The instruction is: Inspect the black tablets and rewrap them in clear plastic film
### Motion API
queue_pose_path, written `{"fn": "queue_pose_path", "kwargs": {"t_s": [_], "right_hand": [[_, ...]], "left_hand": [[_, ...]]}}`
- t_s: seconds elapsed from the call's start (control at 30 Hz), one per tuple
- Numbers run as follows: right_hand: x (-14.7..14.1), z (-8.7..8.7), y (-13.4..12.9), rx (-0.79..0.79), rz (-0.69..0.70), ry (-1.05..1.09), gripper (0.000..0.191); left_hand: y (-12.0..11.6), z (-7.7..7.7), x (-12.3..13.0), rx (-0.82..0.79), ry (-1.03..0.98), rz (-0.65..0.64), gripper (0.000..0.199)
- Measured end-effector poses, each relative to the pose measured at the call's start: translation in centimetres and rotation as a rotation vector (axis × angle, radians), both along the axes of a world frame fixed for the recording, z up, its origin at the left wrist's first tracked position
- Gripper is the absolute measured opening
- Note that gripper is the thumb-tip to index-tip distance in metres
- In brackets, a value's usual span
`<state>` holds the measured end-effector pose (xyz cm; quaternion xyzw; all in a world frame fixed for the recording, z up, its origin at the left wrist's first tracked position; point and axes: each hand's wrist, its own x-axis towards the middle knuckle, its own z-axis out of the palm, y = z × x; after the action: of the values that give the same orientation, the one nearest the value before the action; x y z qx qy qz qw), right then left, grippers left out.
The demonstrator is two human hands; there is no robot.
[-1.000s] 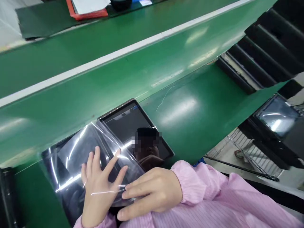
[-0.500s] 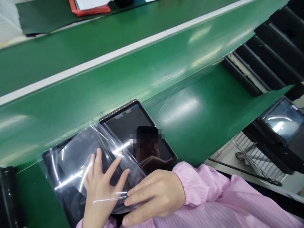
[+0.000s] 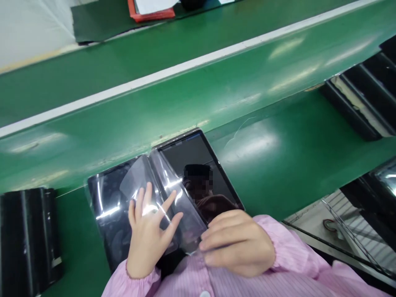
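A dark flat panel with a glossy screen (image 3: 193, 156) lies on the green bench, its right part bare and reflecting a person. Clear plastic film (image 3: 185, 218) covers its left edge and runs over a second dark flat panel (image 3: 107, 198) beside it. My left hand (image 3: 150, 233) rests on the film, fingers spread, over the gap between the panels. At the film's lower right corner, my right hand (image 3: 239, 243) has its fingers together, pinching the film edge; its thumb is hidden.
Black ridged pieces (image 3: 27, 239) stand at the left, with more dark pieces (image 3: 368, 90) at the far right. A wire rack (image 3: 359, 227) sits below the bench's right edge. A red tray (image 3: 153, 16) with paper is on the upper ledge.
The view has shifted, so the scene sits further right. My right hand has moved right and up along the film's lower edge. My left hand stays spread on the film.
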<state>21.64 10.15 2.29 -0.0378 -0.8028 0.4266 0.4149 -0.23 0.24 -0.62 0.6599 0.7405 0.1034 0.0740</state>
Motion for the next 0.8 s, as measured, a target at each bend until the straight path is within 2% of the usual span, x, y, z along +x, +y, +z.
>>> {"fn": "queue_pose_path", "kwargs": {"t_s": [0.07, 0.17, 0.23, 0.37, 0.5, 0.57, 0.67, 0.8], "right_hand": [[1.3, 0.6, 0.2, -0.081, -0.154, -0.084, 0.02], [3.0, 0.6, 0.6, -0.218, -0.489, -0.287, 0.043], [3.6, 0.2, 1.0, -0.307, -0.605, -0.413, 0.046], [3.4, -0.3, 1.4, -0.448, -0.588, -0.568, 0.043], [3.1, 0.0, 1.1, -0.444, -0.572, -0.801, 0.068], [3.1, 0.2, 1.0, -0.459, -0.526, -0.87, 0.074], [3.1, 0.2, 1.2, -0.645, -0.444, -0.774, 0.072], [2.6, -0.4, 2.1, -0.926, -0.421, -0.575, 0.075]], "left_hand": [[0.1, 0.1, 0.2, 0.012, 0.011, -0.001, 0.043], [-0.1, 0.2, 0.5, 0.04, 0.023, 0.01, 0.051], [-0.7, 0.2, 0.6, 0.062, 0.024, 0.03, 0.057], [-2.3, 0.7, 1.4, 0.069, 0.005, 0.017, 0.053], [-3.9, 1.1, 2.0, 0.079, -0.064, -0.032, 0.048], [-4.6, 1.2, 1.9, 0.101, -0.104, -0.043, 0.042], [-5.4, 1.0, 0.9, 0.163, -0.126, -0.001, 0.036], [-6.4, 0.3, -0.7, 0.236, -0.103, 0.129, 0.038]]}}
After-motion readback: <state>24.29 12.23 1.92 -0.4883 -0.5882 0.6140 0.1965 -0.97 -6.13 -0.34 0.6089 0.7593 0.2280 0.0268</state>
